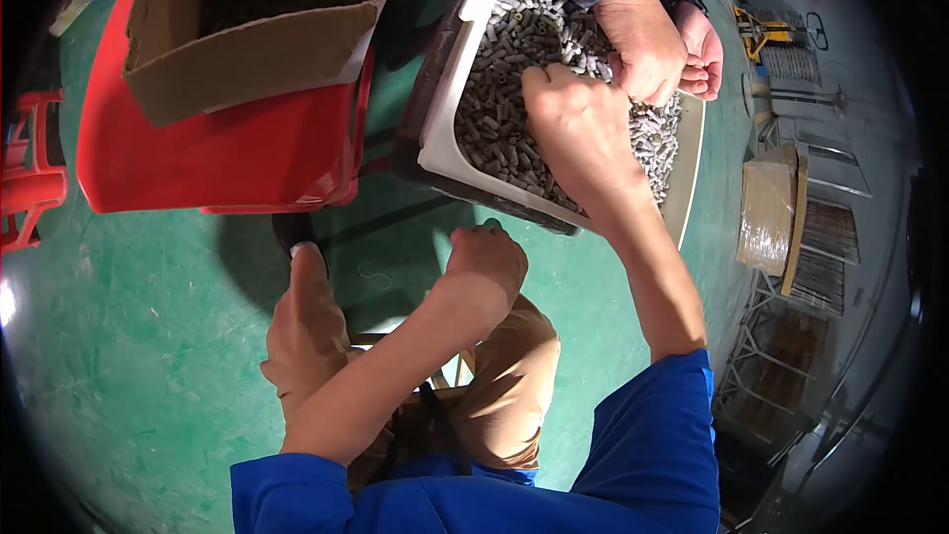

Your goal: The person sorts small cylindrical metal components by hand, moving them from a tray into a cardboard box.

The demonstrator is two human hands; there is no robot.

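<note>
The right grip [583, 124] is over the heap of small grey pieces [504, 79], its fingers bent; their tips are hidden, so I cannot tell whether they clamp a piece. The pieces lie beneath and around it in a white tub [442, 153]. Outside the tub, the left grip [484, 267] has curled fingers, contents unclear. A co-worker's hands [645, 47] are just beside the right grip; leftward, a cardboard box [247, 64] rests on a red seat [217, 163].

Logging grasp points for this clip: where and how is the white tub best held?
Probably by the white tub's left rim, coming from the left: that long straight edge is uncovered, while the right hand and a co-worker's hands crowd its middle and right.
</note>
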